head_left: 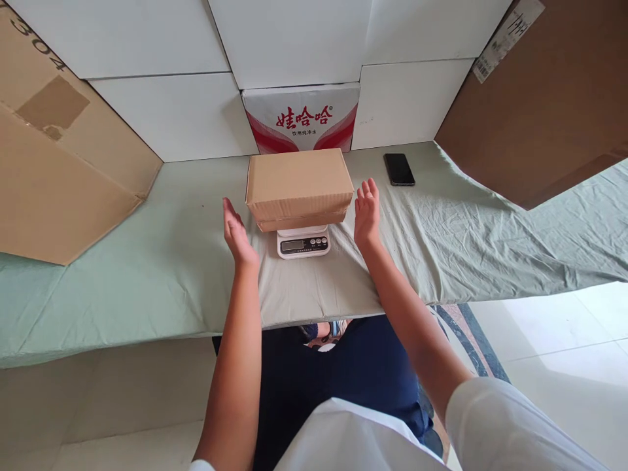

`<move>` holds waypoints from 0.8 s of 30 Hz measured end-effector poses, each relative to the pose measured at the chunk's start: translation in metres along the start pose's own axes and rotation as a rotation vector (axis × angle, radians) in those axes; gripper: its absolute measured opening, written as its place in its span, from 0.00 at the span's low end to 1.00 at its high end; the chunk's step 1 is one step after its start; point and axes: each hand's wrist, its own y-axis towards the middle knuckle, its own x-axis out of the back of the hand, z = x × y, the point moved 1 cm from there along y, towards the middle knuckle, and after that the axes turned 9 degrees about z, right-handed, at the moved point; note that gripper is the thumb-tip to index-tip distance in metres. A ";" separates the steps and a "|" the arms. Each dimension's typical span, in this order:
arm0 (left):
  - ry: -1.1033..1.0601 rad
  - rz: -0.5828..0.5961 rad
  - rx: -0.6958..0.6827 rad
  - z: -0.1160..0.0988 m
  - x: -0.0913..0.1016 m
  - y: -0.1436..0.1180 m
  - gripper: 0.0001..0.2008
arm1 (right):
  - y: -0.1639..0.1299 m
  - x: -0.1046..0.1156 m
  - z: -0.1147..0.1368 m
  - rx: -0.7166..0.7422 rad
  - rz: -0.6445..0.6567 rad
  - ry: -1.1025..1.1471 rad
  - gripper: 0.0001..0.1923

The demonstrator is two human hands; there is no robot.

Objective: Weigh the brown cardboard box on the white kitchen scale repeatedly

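fingers (229, 216) of the left hand (239, 234) are straight and pressed together, the palm turned inward toward the small cardboard box (299, 176). on the other side, the right hand (367, 212) faces inward too, its fingers straight and held close, with slim gaps near the tips. neither hand grips anything or touches the box; the right hand is just beside its right end, the left is near its left end with a wider gap.

the box sits between the hands on top of a small white scale (303, 242), overhanging it to both sides and covering most of it. the front of the scale juts out toward the person, showing a grey display (293, 245) and three round buttons (318, 241); the display seems to be blank, but it is too small to be sure.

the scale stands on a table with a wrinkled pale green cloth (181, 261). a black phone (399, 169) lies flat on the cloth beyond the right hand. behind the box stands a white and red carton (301, 118) with red lettering, set among white panels (294, 39). large brown cardboard pieces flank the table: one on the left (63, 170) printed with "304", one on the right (544, 98) bearing a white label (510, 39).
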 end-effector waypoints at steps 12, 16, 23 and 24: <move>-0.025 0.112 -0.015 0.011 -0.014 0.002 0.49 | 0.005 -0.003 -0.028 -0.020 0.046 -0.048 0.39; -0.046 0.122 0.015 0.016 -0.013 0.004 0.49 | 0.007 -0.002 -0.027 -0.054 -0.005 0.007 0.38; -0.051 0.168 0.021 0.017 -0.015 0.004 0.51 | 0.011 0.000 -0.034 -0.054 0.002 -0.021 0.37; -0.055 0.169 0.023 0.016 -0.016 0.004 0.50 | 0.012 0.001 -0.034 -0.059 0.014 -0.033 0.38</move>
